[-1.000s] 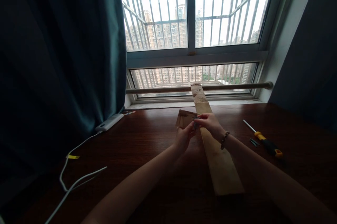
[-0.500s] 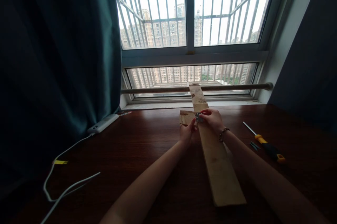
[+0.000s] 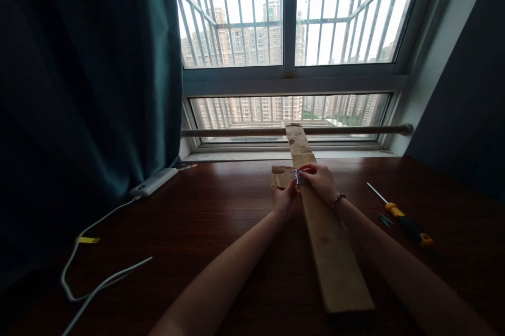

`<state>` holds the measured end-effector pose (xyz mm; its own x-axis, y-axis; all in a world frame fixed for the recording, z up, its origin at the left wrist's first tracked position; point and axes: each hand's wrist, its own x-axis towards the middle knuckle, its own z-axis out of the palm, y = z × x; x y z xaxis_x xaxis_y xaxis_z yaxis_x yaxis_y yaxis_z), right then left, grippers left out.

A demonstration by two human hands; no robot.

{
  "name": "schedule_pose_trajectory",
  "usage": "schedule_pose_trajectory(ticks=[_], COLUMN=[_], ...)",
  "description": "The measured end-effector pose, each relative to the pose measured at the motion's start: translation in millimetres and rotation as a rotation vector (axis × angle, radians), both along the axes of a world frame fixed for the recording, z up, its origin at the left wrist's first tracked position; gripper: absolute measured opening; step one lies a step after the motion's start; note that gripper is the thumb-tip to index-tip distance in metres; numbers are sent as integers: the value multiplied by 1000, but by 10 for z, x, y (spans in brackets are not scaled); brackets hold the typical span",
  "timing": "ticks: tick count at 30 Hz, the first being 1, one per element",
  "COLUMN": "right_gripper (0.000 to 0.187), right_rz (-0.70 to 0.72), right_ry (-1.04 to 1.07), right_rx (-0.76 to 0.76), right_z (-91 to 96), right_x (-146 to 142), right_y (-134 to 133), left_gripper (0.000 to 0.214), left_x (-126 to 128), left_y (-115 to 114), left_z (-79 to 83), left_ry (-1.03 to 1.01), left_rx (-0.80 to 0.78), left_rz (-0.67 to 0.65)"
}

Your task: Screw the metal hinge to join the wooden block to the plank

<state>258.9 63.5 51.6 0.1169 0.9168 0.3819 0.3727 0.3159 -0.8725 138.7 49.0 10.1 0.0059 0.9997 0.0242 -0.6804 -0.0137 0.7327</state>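
Now, just right of centre frame, your right hand (image 3: 319,181) is pinching a small metal hinge (image 3: 296,174), thumb and index finger closing on its right side. Your left hand (image 3: 282,200) is closing around the lower right of a small wooden piece (image 3: 281,175), its thumb pressing up by the hinge; how the fingers underneath are lying, you cannot tell. The hinge is sitting at that piece's right end, over a long board (image 3: 335,252) that is running from upper centre to the lower right of centre. Out at frame right, a yellow-and-black screwdriver (image 3: 406,220) is lying on the dark table (image 3: 221,220), with a few screws (image 3: 385,220) resting just beside it. At the left, a white power strip (image 3: 153,183) is trailing a white cable (image 3: 64,278) towards the bottom corner. Up top, the dark curtain (image 3: 118,62) is hanging left of the barred window (image 3: 290,70), and a rail (image 3: 236,132) is crossing below.
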Motion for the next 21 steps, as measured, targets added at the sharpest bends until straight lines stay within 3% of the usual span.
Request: schedule_pose_trajectory(ticks=[8,12,15,21], right_gripper=[13,21,31,31], right_rz=[-113,-164,-173,-162], right_ry=[-271,-385,-359,-304], right_rx=[91,157,137,68], right_z=[25,22,7,-20], right_x=[-67,-83,-50,20], right_y=[-86,-81,-32,51], left_gripper=[37,31,27,21], left_x=[10,23,32,25], left_y=[-18,-44,-69,-80], left_z=[0,8,9,23], left_ry=[-16,-44,-80,-97], left_rx=[7,-8,-44,-57], left_rz=[-12,-23,-9,-20])
